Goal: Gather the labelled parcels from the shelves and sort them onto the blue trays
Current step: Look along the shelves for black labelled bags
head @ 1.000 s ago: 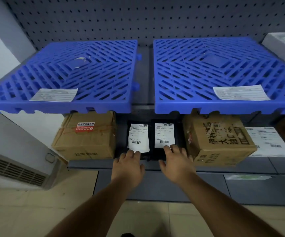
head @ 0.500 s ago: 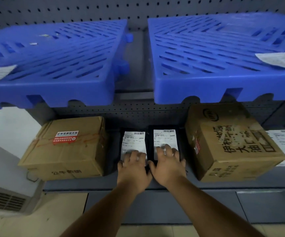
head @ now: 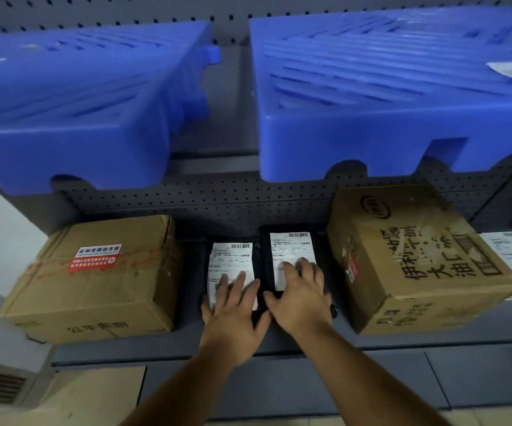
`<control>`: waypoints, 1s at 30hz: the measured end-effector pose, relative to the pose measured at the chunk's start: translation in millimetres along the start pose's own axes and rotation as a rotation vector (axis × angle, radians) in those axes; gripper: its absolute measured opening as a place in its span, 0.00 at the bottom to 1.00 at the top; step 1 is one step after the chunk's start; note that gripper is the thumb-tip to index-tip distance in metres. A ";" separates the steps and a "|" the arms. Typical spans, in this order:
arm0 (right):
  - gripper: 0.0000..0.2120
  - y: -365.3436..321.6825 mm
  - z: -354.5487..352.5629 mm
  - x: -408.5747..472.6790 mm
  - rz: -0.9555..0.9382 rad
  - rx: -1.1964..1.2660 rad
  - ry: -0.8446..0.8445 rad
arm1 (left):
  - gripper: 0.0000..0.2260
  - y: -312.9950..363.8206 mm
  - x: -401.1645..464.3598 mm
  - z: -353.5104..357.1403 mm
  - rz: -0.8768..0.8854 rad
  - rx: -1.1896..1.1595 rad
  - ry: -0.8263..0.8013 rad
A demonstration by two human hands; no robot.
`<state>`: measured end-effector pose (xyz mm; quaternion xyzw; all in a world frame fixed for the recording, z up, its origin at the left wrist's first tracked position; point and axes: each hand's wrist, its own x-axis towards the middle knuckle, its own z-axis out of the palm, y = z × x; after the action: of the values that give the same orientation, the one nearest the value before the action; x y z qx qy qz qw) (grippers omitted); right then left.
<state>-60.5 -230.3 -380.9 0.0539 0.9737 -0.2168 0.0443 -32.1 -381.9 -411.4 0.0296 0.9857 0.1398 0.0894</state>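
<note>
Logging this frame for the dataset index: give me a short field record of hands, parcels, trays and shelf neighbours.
left hand: fingers spread flat on the left black parcel, over its white label
right hand: fingers flat on the right black parcel, thumb at its near edge
parcels: side by side on the lower shelf, not lifted
left neighbour: taped cardboard box with red sticker
right neighbour: printed cardboard box
trays: left blue tray and right blue tray on the shelf above
</note>
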 end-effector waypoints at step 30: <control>0.30 -23.8 -92.2 -99.0 0.022 -0.076 -0.064 | 0.29 28.4 -88.1 -98.1 -0.056 0.011 0.000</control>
<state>28.8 -220.9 -277.0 0.0561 0.9787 -0.1808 0.0799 37.3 -388.5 -295.9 0.0023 0.9869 0.1317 0.0930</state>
